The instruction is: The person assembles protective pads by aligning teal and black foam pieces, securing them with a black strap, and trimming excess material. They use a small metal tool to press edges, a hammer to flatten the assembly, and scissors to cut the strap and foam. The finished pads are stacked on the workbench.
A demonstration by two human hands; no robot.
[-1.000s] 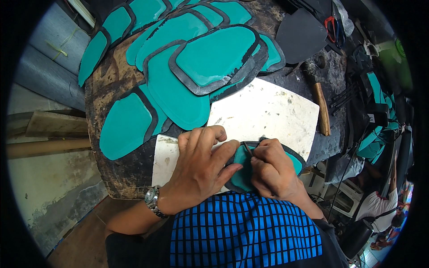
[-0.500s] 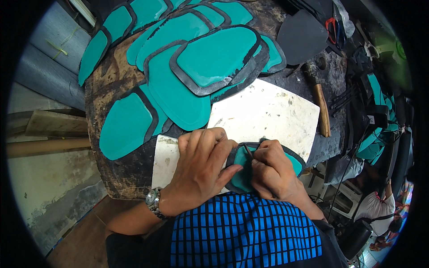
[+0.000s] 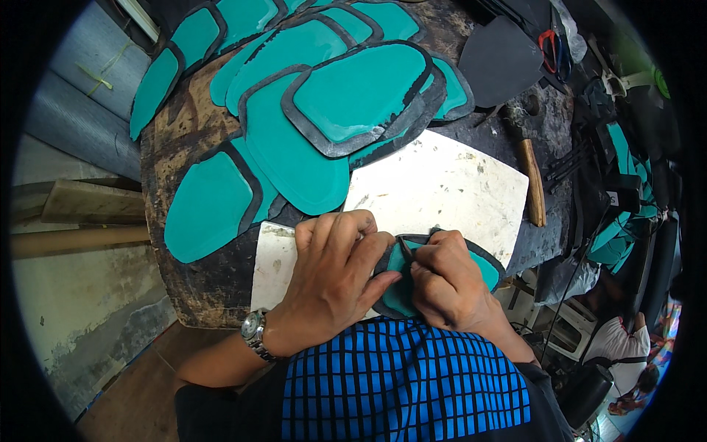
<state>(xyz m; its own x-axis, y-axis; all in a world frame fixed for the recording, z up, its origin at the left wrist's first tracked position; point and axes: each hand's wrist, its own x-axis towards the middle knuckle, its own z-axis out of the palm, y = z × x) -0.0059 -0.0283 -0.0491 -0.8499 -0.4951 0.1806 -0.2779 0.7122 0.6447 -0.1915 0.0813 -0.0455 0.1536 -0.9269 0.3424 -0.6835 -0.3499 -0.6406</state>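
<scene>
Hands together over one piece: left hand (image 3: pixel 335 276) flat, fingers spread, pressing down on a teal piece with dark border (image 3: pixel 434 280), likely to stop it sliding. Right hand (image 3: pixel 445 287) pinches a thin dark tool (image 3: pixel 406 248) at the piece's edge, tip on the border. Can't tell what kind of tool. Piece sits on a white slab (image 3: pixel 449 188) at the near edge of the bench (image 3: pixel 184 118), probably as a work surface. Finished-looking teal pieces (image 3: pixel 309 110) overlap in a stack further back, clear of the hands. Hammer (image 3: pixel 532 184) lies just right of the slab, within reach. No containers visible.
</scene>
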